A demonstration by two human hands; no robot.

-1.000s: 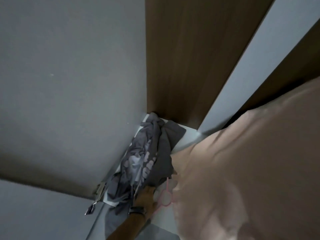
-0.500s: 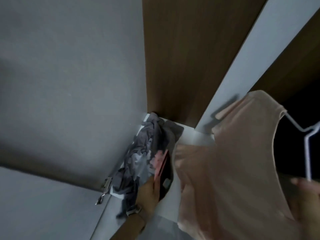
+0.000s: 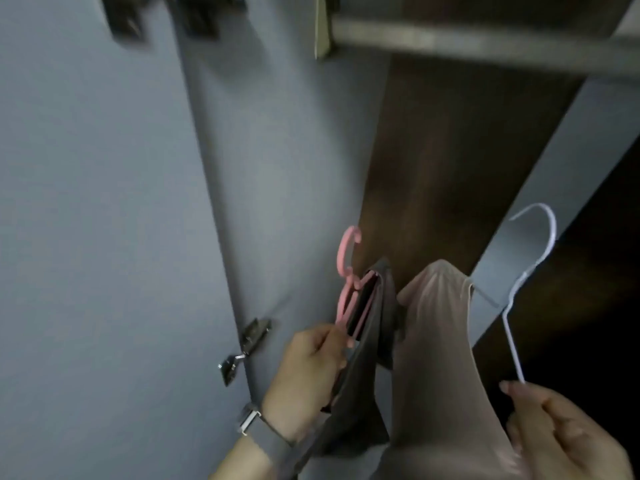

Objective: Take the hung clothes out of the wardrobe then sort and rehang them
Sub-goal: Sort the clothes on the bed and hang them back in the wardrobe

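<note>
The left hand pinches the pink hanger carrying a grey garment; the right hand grips the white wire hanger bearing the beige garment; both hooks point up toward the wardrobe rail, probably for rehanging.

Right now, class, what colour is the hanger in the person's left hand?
Pink hanger, held by the left hand; seen in the head view.

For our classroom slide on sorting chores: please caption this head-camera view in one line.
Left hand holds a pink hanger with a grey garment; right hand holds a white hanger with a beige garment.
</note>
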